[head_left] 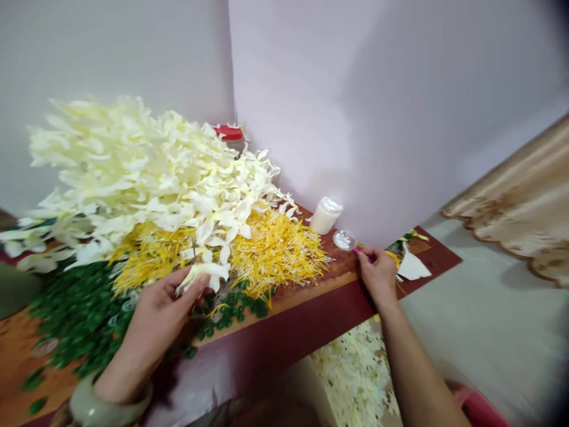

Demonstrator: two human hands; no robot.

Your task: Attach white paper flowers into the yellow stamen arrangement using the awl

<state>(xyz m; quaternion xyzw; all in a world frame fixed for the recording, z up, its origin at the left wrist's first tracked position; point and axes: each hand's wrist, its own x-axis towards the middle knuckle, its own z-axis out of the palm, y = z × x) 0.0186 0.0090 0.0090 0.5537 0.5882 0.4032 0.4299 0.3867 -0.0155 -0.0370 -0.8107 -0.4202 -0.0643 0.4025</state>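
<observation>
My left hand [160, 305] pinches a white artificial flower [208, 274] between thumb and fingers, in front of the yellow heap. A pale bangle [109, 403] circles that wrist. My right hand [380, 274] is closed at the table's front edge, around a thin pink item [358, 252] whose kind I cannot tell. Its tip is beside a small round clear dish [344, 240] of white stuff. Just behind the dish stands a white jar [326, 216]. Yellow, white-tipped stamens [280, 252] are heaped between my hands.
White flowers [142, 166] pile high at the back left, with a red-lidded container [230, 133] behind. Small green pieces [80, 317] cover the table's left. A white scrap [412, 264] lies at the right end. More white flowers [355, 367] sit below the table edge, near a pink tub [480, 406].
</observation>
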